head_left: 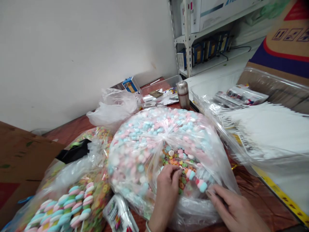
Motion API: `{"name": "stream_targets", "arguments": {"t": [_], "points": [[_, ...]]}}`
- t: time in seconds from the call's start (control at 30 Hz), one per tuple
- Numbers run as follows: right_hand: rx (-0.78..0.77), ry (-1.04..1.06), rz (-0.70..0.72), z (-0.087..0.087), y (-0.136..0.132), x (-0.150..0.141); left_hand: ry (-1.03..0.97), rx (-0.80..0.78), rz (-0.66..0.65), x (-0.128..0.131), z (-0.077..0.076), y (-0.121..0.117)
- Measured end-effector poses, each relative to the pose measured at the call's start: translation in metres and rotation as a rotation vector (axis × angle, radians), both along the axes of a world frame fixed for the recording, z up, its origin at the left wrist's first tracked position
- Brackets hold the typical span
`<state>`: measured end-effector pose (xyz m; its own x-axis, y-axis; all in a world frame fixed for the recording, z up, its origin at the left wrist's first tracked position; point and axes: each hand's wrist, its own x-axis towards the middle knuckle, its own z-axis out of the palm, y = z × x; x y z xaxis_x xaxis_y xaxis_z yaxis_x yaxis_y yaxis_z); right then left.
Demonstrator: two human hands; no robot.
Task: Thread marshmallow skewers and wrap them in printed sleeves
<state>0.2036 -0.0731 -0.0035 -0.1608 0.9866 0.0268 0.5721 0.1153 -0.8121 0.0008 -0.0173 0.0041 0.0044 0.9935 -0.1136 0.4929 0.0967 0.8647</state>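
A big clear plastic bag (135,151) full of pink, blue and white candies lies in front of me. Through its opening, small green, orange and red ring candies (182,187) show. My left hand (169,177) reaches into the opening with thumb and index finger pinched together; whatever is between them is too small to make out. A candy skewer (201,186) with pink, blue and red pieces slants across the opening. At its lower right end, my right hand (222,199) is closed on the skewer with thumb and fingers; its stick is hidden.
On the left, finished-looking candy skewers (72,206) lie on another candy bag (103,180). A metal flask (183,95) stands behind the big bag. At right, a clear bin (227,141) holds white sticks (272,129). Cardboard boxes (26,167) flank the table.
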Motion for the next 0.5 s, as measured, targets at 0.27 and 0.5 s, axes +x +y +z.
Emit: {"name": "stream_targets", "arguments": {"t": [0.27, 0.5], "points": [[0.008, 0.007, 0.017, 0.0071, -0.0012, -0.0012, -0.58, -0.36, 0.227, 0.0028, -0.0054, 0.003], [-0.034, 0.042, 0.029, 0.0047, -0.0019, -0.003, -0.756, -0.404, 0.312, 0.0069, -0.003, 0.0016]]}}
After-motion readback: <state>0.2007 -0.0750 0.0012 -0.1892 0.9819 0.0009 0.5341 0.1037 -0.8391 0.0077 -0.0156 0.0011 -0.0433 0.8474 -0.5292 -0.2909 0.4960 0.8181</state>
